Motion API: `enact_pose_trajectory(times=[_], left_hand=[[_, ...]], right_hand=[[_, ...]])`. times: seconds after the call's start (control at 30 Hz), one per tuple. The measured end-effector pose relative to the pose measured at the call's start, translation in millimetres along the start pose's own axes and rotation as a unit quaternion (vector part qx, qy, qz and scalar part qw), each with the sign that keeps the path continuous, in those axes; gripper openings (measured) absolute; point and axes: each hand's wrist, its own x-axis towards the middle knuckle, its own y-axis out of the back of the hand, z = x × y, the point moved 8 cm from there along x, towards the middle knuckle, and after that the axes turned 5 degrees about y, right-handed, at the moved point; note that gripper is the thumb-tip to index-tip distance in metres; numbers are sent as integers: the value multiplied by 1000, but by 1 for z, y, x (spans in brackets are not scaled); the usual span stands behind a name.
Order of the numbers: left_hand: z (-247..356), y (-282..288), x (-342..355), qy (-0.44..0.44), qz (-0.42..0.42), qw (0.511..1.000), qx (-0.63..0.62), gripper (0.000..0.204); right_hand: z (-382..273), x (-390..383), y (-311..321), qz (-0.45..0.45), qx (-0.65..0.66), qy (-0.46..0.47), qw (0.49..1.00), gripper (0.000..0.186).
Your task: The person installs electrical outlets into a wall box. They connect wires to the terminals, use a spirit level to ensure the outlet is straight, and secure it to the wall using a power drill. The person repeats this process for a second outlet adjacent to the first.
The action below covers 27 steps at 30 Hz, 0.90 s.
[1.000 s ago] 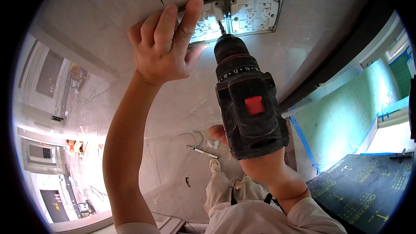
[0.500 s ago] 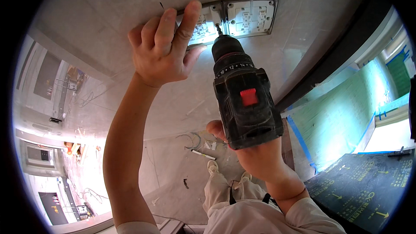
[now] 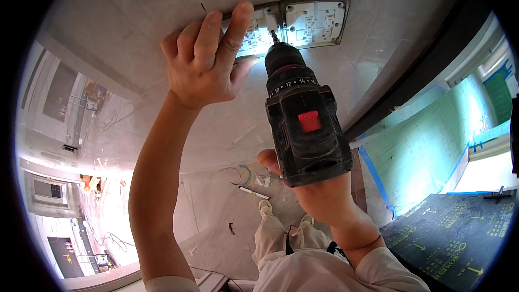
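A pair of white socket plates (image 3: 313,22) in a dark frame sits against a grey wall, covers off. My left hand (image 3: 203,65) braces the left plate, fingers over its top edge and thumb at its lower edge. From below, my right hand (image 3: 321,197) grips a black cordless drill (image 3: 307,130) with a red slider on top. The drill's bit (image 3: 275,37) points at the right end of the left plate, by the seam between the two. Light from the drill shines on the plates. The handle and trigger finger are hidden under the drill body, and my left hand covers part of the left plate.
A marker (image 3: 253,192), wires (image 3: 238,174) and small scraps lie on the floor by my shoes. A dark upright trim (image 3: 411,84) runs along the right. Beyond it are green protective sheeting (image 3: 416,146) edged with blue tape and a black printed board (image 3: 448,232).
The plates and drill tip sit slightly lower and further right in the picture. Both hands keep their hold, and the bit stays at the same spot on the plate.
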Motion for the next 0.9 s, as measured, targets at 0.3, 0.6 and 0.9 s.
enact_pose_trajectory(times=[0.3,0.6,0.9], left_hand=[[1,0,0,-3,0,1000,0,75],[3,2,3,8,-11,1000,3,76],[3,5,5,16,-12,1000,-11,78]], right_hand=[[-7,2,4,-17,-84,54,995,88],[-14,2,4,-19,-113,52,992,81],[-25,3,4,-18,-136,37,990,71]])
